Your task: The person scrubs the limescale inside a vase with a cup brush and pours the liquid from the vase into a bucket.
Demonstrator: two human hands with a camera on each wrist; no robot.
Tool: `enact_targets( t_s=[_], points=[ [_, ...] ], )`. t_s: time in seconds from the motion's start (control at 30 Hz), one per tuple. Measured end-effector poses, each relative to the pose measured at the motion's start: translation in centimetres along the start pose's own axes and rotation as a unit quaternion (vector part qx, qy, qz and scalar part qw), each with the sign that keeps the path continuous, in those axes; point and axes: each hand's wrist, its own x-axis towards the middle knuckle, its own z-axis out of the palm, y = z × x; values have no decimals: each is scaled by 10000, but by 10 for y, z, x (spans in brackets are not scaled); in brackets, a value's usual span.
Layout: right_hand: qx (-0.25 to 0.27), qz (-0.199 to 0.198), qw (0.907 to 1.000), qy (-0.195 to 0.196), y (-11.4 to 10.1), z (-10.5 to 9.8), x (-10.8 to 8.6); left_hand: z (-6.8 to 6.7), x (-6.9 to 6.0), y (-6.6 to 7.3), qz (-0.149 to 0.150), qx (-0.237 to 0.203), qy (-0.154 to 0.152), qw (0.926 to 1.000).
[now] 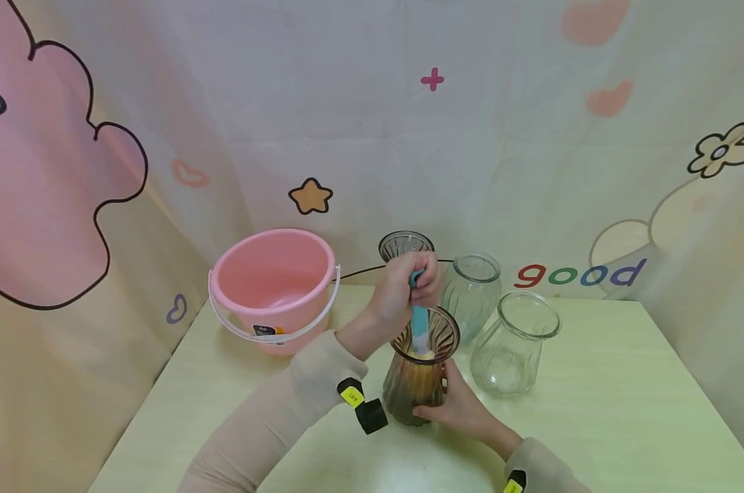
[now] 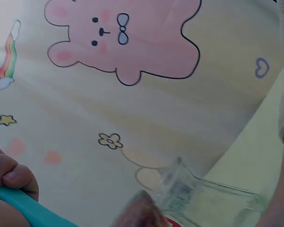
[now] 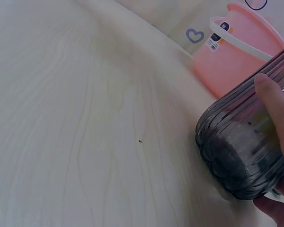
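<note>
In the head view, my left hand grips the teal handle of a cleaning brush from above. The brush's yellowish head is down inside a brown-tinted ribbed glass vase with a flared rim. My right hand holds this vase low on its side, thumb in front and fingers behind. The left wrist view shows fingers curled round the teal handle. In the right wrist view, the thumb presses along the ribbed vase. The glass partly blurs the brush head.
Behind the held vase stand another dark flared vase and a greenish clear one. A clear glass vase is to the right. A pink bucket with a white handle sits back left on the pale table. A printed curtain hangs behind.
</note>
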Motion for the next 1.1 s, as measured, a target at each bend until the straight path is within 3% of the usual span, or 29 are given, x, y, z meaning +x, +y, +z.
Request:
enact_targets(
  t_s=[0.2,0.37,0.5,0.6,0.83,0.93,1.1],
  points=[
    [-89,-10,9999,46,0,1,-2,-10,-5,-33,-590,-19,102,9982],
    [10,-172,9994,-304,-3,-3,-5,-17,-4,-40,-726,78,-140,9972],
    [290,-50,9943,-1025,-2,-14,-3,-18,-5,-40,-708,123,-189,9972],
    [474,20,9903,-1303,4,-18,0,-17,-6,-39,-694,56,-133,9975],
    [331,-504,9932,-997,7,-14,0,-11,-6,-35,-633,-147,38,9979],
    [370,-406,9943,-908,7,-12,0,-9,-3,-26,-491,-160,10,9987],
    [265,-155,9961,-829,6,-10,0,-2,3,1,-193,-60,-184,9996]
  ],
)
